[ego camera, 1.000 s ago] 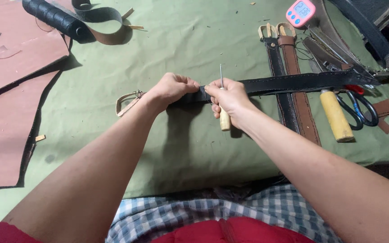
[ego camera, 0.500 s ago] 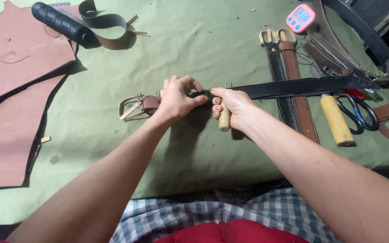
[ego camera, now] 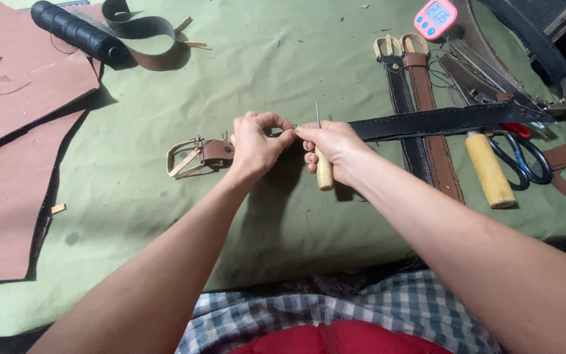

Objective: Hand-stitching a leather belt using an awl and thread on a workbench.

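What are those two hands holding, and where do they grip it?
Left hand pinches the black belt near its buckle end. Right hand grips an awl by its wooden handle.

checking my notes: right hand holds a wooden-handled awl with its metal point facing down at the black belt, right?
Not quite: in the head view the right hand holds the wooden-handled awl with its metal point facing up, beside the black belt.

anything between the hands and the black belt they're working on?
Nothing visible. Both the left hand and the right hand are already on the black belt, pinching it near the buckle. The right hand also holds a wooden-handled awl, point up.
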